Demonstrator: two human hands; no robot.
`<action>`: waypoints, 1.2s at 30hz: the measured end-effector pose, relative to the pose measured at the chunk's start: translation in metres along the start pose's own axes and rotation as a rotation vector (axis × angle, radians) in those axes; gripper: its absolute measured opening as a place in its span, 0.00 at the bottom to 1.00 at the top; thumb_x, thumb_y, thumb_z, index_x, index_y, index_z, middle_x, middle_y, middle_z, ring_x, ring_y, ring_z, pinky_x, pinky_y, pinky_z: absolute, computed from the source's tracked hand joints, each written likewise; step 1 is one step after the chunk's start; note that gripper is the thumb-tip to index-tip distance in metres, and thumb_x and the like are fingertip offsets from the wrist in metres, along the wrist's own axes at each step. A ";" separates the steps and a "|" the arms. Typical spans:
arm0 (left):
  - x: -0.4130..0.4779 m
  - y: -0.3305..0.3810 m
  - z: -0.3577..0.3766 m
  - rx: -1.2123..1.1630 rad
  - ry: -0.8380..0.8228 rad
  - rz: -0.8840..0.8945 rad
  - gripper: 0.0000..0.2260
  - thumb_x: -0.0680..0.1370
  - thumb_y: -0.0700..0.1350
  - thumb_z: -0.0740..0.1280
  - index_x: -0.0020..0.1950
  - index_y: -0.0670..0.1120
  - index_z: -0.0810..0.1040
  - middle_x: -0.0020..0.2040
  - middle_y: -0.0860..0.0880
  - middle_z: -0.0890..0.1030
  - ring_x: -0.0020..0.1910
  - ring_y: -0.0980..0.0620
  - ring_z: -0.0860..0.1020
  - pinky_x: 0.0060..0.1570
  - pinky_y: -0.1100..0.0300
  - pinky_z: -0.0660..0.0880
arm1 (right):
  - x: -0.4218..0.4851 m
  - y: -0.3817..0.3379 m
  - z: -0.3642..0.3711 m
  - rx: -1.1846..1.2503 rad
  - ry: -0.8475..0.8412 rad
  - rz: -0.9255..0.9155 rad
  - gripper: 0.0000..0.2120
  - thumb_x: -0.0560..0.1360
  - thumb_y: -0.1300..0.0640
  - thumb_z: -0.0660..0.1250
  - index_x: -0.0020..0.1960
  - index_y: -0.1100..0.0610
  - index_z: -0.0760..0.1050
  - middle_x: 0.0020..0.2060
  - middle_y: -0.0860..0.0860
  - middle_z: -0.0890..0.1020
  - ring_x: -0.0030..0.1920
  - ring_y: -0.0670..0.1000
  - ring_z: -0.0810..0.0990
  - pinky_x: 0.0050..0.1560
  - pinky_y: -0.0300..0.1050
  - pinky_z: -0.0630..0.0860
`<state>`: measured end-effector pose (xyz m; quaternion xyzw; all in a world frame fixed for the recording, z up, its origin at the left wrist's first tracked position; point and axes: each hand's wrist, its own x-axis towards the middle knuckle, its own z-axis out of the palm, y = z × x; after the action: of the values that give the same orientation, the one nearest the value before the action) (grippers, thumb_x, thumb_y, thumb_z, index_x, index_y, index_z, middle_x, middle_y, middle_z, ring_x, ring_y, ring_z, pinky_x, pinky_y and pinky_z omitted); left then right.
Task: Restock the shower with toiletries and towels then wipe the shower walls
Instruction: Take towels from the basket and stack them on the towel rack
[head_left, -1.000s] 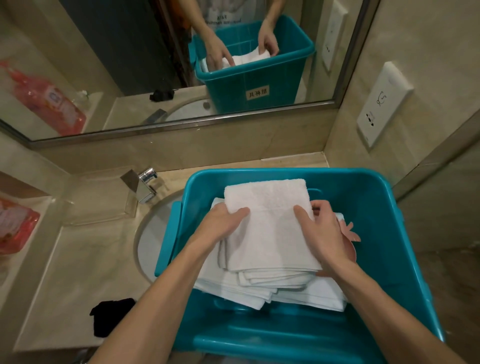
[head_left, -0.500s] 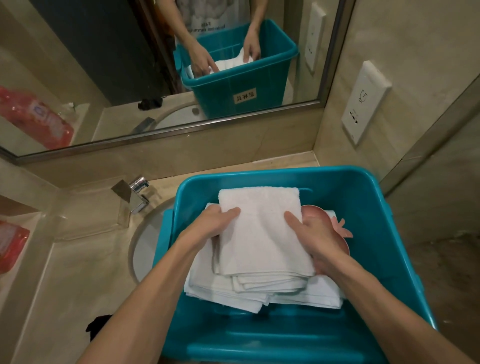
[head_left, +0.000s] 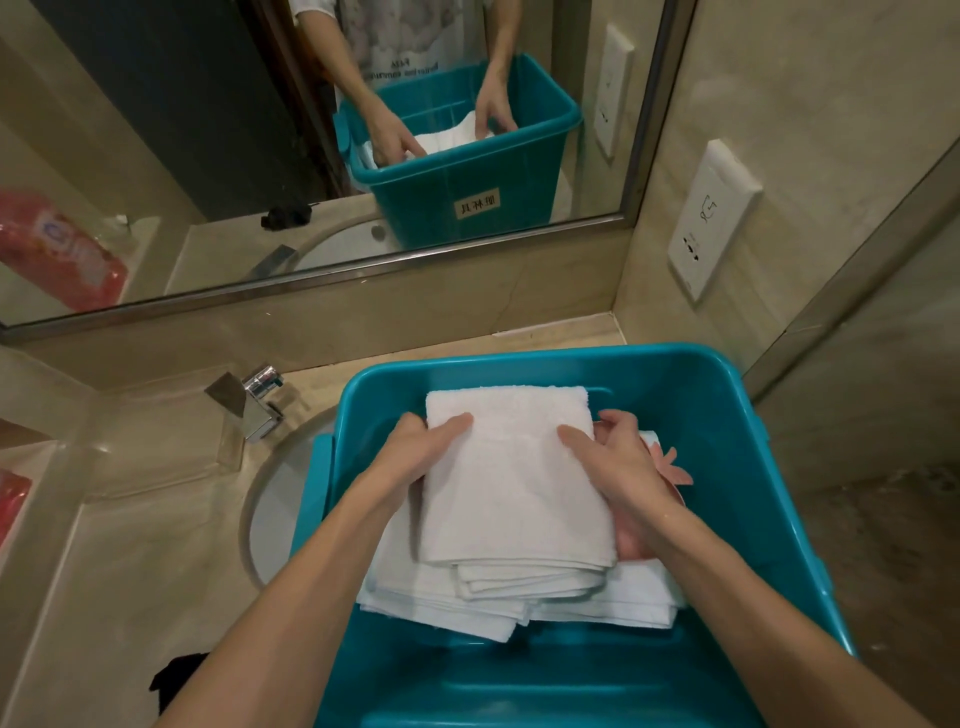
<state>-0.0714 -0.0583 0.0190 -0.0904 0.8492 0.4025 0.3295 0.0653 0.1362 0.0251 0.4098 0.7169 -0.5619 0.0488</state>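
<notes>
The towel (head_left: 511, 483) is lying folded on top of a pile (head_left: 441, 608) of more white towels inside the blue bin (head_left: 613, 358). The left hand (head_left: 415, 452) is gripping its left side, with the thumb on top and the fingers tucked down the edge. The right hand (head_left: 618, 462) is gripping its right side the same way. A pink thing (head_left: 675, 470) is peeking out just beside the right hand, against the pile; I cannot tell what it is. The bin is covering part of the sink (head_left: 270, 499), with the tap (head_left: 254, 402) near its left corner and the counter (head_left: 130, 571) running off to the left. The mirror (head_left: 208, 156) on the wall behind is showing the same two hands in the bin. I think the person is doing the restocking step, picking out a towel for the shower. No wiping is going on yet. Next, the hands are going to need to lift the towel straight up, flat and together, so the folds are not falling open and the towels under it are not sliding off. Then it needs carrying over the bin's wall.
</notes>
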 end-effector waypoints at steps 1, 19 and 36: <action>0.000 0.001 0.001 -0.029 -0.013 0.004 0.28 0.69 0.66 0.72 0.61 0.50 0.73 0.55 0.52 0.82 0.52 0.51 0.80 0.54 0.51 0.78 | -0.003 -0.008 0.000 0.040 -0.006 0.027 0.28 0.67 0.35 0.69 0.59 0.51 0.73 0.49 0.46 0.81 0.55 0.53 0.79 0.62 0.57 0.75; -0.059 0.015 -0.042 -0.462 -0.356 0.433 0.15 0.80 0.44 0.69 0.66 0.47 0.76 0.59 0.47 0.85 0.55 0.48 0.84 0.48 0.54 0.81 | -0.092 -0.029 -0.007 0.362 0.235 -0.339 0.15 0.73 0.51 0.73 0.54 0.44 0.70 0.46 0.48 0.85 0.42 0.50 0.85 0.45 0.52 0.82; -0.258 0.082 -0.063 -0.349 -0.918 0.964 0.17 0.77 0.38 0.70 0.66 0.47 0.78 0.59 0.45 0.84 0.59 0.42 0.82 0.56 0.47 0.81 | -0.385 -0.042 -0.039 0.448 0.904 -0.690 0.15 0.75 0.61 0.72 0.58 0.46 0.76 0.53 0.55 0.84 0.50 0.54 0.85 0.47 0.53 0.84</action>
<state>0.0616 -0.0800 0.2625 0.4251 0.4918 0.6328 0.4207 0.3075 -0.0374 0.2752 0.3520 0.6223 -0.4529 -0.5326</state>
